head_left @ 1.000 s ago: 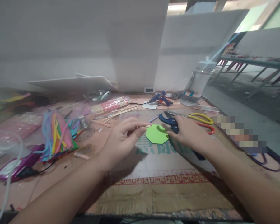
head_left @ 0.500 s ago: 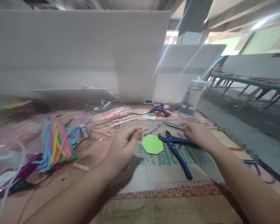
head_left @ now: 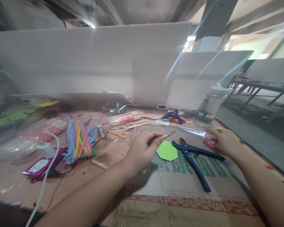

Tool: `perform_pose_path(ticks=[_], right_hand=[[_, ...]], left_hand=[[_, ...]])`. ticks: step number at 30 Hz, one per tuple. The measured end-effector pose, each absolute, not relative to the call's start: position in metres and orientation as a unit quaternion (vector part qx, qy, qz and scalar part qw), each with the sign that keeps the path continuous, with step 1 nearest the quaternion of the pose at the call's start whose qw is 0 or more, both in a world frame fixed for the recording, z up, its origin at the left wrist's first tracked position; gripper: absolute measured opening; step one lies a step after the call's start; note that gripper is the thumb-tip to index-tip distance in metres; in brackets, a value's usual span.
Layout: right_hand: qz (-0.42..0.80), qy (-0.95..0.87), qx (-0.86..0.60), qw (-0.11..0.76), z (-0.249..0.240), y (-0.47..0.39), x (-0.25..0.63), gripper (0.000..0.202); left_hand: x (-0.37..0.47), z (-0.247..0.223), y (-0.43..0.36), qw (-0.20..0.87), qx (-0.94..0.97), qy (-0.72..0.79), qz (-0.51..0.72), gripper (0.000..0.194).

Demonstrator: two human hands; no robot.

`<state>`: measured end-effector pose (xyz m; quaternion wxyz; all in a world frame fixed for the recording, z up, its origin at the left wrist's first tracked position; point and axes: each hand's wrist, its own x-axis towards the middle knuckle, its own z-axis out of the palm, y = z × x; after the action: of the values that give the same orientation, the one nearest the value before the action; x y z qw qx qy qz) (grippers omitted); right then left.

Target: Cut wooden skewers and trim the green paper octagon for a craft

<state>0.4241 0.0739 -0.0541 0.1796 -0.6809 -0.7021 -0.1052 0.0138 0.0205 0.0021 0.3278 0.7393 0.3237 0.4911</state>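
My left hand (head_left: 144, 148) is closed in a pinch above the cardboard. A short pale stick piece (head_left: 165, 136) pokes out at its fingertips, mostly hidden by them. Just beyond lies a pen (head_left: 169, 133). A light green octagonal piece (head_left: 167, 150) rests flat beside the left fingertips. My right hand (head_left: 226, 142) is closed around the handles of a pair of scissors (head_left: 192, 131), whose blades point left. Its fingers partly cover the red and yellow handles. Between the hands, blue-handled cutters (head_left: 191, 157) lie with their handles spread.
Printed cardboard (head_left: 153, 186) covers the front of the table. A blue glue gun (head_left: 174, 115) and a clear bottle (head_left: 209, 105) stand farther back. Bundled sticks (head_left: 126, 117), colourful strips (head_left: 77, 138) and a purple packet (head_left: 44, 165) with a white cable (head_left: 46, 181) occupy the left.
The view has swung left, shifting everything rightward in the picture. My right hand has closed farther around the scissors, and their coloured handles show more. The left hand keeps its pinch.
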Motion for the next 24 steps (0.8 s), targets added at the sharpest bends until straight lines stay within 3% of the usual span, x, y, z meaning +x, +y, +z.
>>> perform_pose_path(ticks=[4, 10, 11, 18, 24], right_hand=[[-0.177, -0.646, -0.688, 0.279, -0.03, 0.06, 0.417, 0.039], [0.042, -0.676, -0.612, 0.409, 0.0, 0.038, 0.343, 0.042], [0.028, -0.696, -0.583, 0.419, 0.0, 0.032, 0.326, 0.042], [-0.076, -0.824, -0.442, 0.346, -0.007, -0.013, 0.249, 0.04], [-0.094, -0.834, -0.438, 0.322, -0.011, -0.016, 0.242, 0.035]], left_hand=[[0.013, 0.003, 0.02, 0.309, 0.737, 0.324, 0.507, 0.019], [0.011, 0.003, 0.02, 0.263, 0.746, 0.332, 0.513, 0.021], [0.012, 0.003, 0.02, 0.259, 0.747, 0.334, 0.513, 0.02], [0.011, 0.0, 0.019, 0.263, 0.755, 0.327, 0.504, 0.016], [0.009, -0.006, 0.02, 0.266, 0.769, 0.278, 0.51, 0.015]])
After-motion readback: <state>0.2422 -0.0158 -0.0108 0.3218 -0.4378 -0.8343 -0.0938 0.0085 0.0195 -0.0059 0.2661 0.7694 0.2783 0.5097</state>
